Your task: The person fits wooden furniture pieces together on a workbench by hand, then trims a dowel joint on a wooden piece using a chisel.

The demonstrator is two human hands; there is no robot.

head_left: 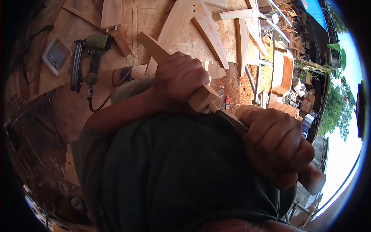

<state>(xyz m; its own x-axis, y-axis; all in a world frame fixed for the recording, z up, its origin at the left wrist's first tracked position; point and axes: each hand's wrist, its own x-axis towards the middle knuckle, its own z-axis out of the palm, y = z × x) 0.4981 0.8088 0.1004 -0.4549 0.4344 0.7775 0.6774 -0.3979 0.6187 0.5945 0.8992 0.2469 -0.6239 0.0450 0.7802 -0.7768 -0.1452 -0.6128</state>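
Observation:
My left hand (181, 79) is wrapped round a pale wooden piece (152, 45), whose narrow end points up and left. Its thicker block end (205, 99) comes out below my fist, with a short round dowel (213, 108) standing from its end face. My right hand (276, 141) is closed round a hand tool with a dark, blade-like metal end (231, 118) and a rounded handle end (313, 180). That metal end lies against or right beside the dowel; the tool's exact kind is mostly hidden by my fingers. Both hands are close in front of my torso.
A green pneumatic nail gun (92, 58) with an air hose (91, 103) lies at the bench's left edge. Near it sits a clear plastic tray (49, 58). Several shaped wooden parts (210, 36) lie across the plywood bench (148, 19). Stacked curved wood (283, 71) stands to the right.

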